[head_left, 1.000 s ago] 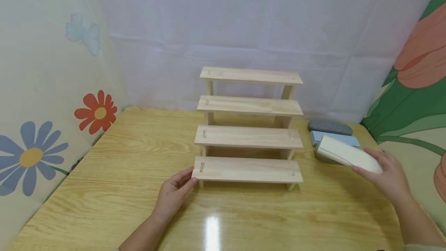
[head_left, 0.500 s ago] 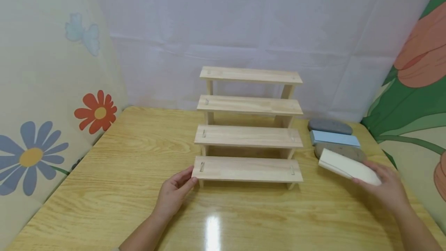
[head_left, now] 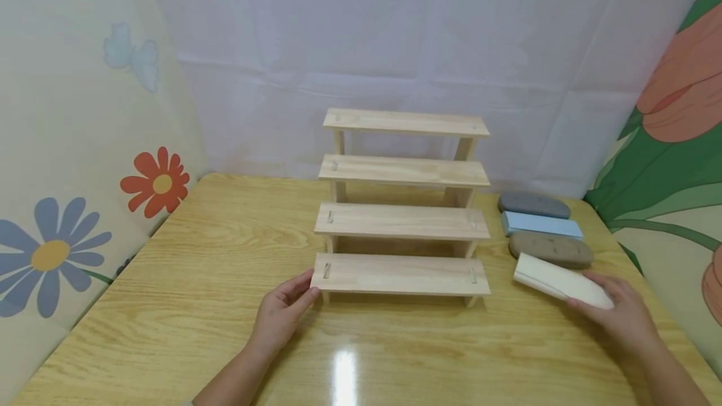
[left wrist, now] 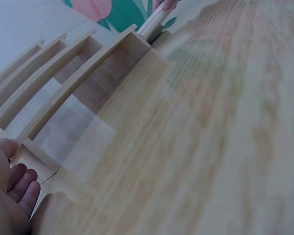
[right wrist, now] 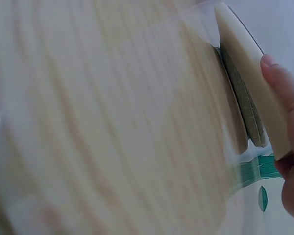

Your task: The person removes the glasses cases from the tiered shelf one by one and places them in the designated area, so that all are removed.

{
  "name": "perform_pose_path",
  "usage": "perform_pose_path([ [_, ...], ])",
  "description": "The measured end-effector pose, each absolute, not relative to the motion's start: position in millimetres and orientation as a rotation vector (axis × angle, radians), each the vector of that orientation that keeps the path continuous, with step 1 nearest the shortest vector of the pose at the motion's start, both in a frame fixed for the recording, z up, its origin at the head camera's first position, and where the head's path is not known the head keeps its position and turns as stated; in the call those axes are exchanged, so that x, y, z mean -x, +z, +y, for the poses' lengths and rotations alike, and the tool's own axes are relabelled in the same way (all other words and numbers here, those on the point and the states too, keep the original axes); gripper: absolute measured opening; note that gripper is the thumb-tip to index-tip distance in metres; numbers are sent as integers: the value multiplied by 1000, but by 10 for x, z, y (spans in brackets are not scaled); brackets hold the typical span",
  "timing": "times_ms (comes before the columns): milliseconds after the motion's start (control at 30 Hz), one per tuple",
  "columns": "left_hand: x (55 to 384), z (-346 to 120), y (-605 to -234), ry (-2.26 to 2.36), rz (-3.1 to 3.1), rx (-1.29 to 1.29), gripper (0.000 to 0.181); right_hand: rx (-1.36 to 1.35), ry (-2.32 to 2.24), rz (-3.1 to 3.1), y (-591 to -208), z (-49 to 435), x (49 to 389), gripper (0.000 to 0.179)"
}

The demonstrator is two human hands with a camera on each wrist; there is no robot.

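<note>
A pale wooden four-tier step shelf stands mid-table. At the left end of its lowest board, my left hand pinches the corner, thumb at the front edge; the left wrist view shows the fingers curled beside the shelf's end. To the right of the shelf, my right hand grips one end of a white glasses case, its other end pointing toward the back left. In the right wrist view the thumb lies along this case. Whether the case touches the table cannot be told.
Behind the white case lie a brown glasses case, a light blue case and a dark grey case, in a row near the table's right edge. A white cloth hangs behind, and printed flower panels flank the wooden table.
My right hand has brought the white glasses case toward me and lower, off the line of the brown case, which now shows whole. The left hand and shelf have stayed put.
</note>
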State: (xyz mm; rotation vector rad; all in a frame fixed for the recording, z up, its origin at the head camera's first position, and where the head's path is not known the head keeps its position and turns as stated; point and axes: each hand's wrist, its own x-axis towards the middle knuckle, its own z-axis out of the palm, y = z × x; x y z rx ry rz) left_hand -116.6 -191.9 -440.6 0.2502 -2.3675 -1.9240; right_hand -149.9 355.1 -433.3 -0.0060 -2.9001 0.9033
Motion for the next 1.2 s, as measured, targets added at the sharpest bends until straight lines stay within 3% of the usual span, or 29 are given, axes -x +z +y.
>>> perform_pose_path([
  [1200,1145,-1918,-4399,-1930,-2367,-223,41,-24,1002,-2986,-4464,3678,1630,84],
])
